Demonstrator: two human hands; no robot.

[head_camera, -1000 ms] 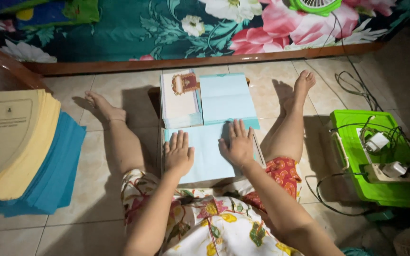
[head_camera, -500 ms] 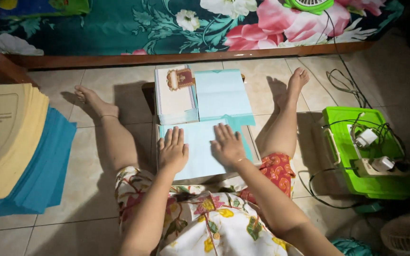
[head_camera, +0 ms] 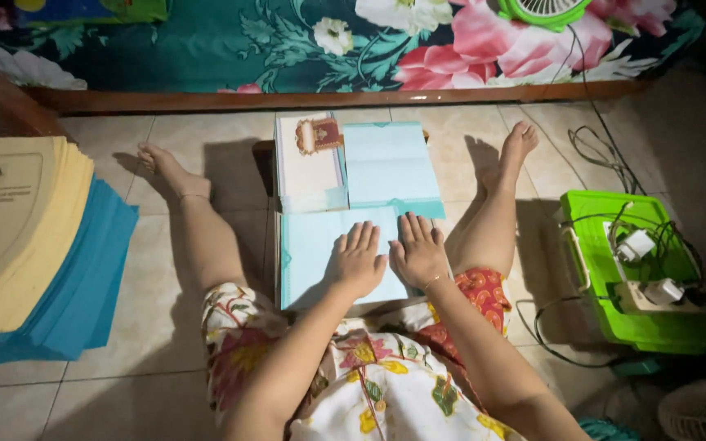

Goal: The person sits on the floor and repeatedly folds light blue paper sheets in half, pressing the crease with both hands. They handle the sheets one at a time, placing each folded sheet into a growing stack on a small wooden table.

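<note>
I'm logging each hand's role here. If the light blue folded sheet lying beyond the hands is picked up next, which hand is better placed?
Probably the right hand: it lies flat directly below the light blue folded sheet, its fingers almost at its near edge. The left hand sits further left, toward the white stack.

Sheet (head_camera: 320, 253) at centre, between the legs; two paper stacks (head_camera: 353, 163) at 12 o'clock; folder pile (head_camera: 34, 245) at 9; crate (head_camera: 614, 278) at 3.

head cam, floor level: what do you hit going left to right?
Fanned stack of yellow and blue paper folders → person's left foot → pale blue sheet under left hand → right hand → right foot → green plastic basket holding white chargers.
</note>
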